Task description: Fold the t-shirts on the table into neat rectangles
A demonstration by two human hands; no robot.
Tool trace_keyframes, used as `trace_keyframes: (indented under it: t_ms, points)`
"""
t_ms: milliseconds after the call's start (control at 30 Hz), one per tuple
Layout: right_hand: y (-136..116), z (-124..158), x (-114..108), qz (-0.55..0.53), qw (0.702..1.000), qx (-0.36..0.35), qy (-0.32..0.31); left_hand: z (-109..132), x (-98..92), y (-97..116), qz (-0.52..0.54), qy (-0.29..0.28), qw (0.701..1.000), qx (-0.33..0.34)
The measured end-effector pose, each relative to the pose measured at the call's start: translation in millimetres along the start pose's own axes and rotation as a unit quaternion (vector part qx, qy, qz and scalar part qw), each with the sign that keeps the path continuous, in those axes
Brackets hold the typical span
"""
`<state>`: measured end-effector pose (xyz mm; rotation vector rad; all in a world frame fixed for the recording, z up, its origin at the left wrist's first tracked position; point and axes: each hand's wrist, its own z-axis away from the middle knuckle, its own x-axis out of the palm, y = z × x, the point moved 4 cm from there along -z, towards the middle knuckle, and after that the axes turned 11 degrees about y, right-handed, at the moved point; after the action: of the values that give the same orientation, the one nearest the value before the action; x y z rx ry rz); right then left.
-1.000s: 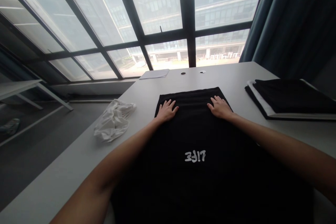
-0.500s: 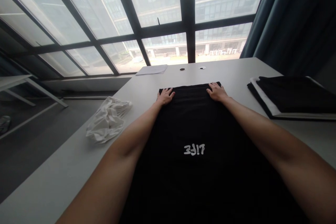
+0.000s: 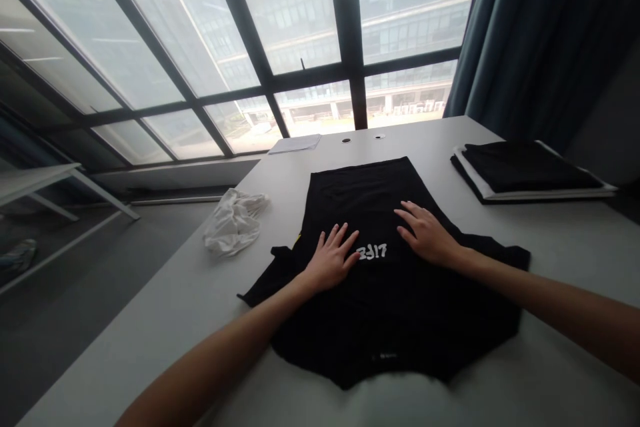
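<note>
A black T-shirt (image 3: 365,307) lies spread on the white table, its neckline toward me and its hem toward the window. White lettering, upside down from my side, marks its middle. My left hand (image 3: 334,257) rests on the cloth just left of the lettering, fingers spread and covering part of it. To the right of the lettering, my right hand (image 3: 424,232) lies on the shirt with its fingers stretched out. Neither hand grips the fabric. The sleeves stick out at both sides, the left one partly bunched.
A crumpled white cloth (image 3: 234,221) lies at the table's left edge. On the right sits a stack of folded black and white garments (image 3: 530,170). Papers (image 3: 295,143) lie near the window end of the white table (image 3: 200,320). A blue curtain (image 3: 510,47) hangs at right.
Both hands have come back toward me from the shirt's far hem to its middle, beside the lettering. My view has drawn back, so the neckline and sleeves now show.
</note>
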<state>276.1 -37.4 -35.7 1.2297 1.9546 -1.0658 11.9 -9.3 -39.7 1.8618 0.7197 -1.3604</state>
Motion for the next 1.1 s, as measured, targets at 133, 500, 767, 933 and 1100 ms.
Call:
trace_keyframes:
  t_ms: [133,500,767,933,1100]
  points:
    - [6.4,53.7,-13.3,-0.006,1.000,-0.007,-0.015,29.3,-14.0,6.5,-0.028,0.081,0.996,0.023]
    - [26.2,85.0,-45.2,-0.015,0.997,0.039,0.059,64.4,-16.2,-15.4,-0.023,0.081,0.995,-0.046]
    - [118.5,89.9,-83.5,0.033,0.975,0.200,0.095,60.8,-15.4,-38.3,0.003,0.166,0.985,-0.035]
    - [140.0,94.8,-105.9,-0.051,0.968,0.243,-0.044,58.4,-10.2,-51.4,-0.018,0.166,0.985,-0.042]
    - [138.5,93.7,-112.5,-0.124,0.962,0.223,-0.096,57.9,-7.4,-51.1,-0.045,0.140,0.988,-0.037]
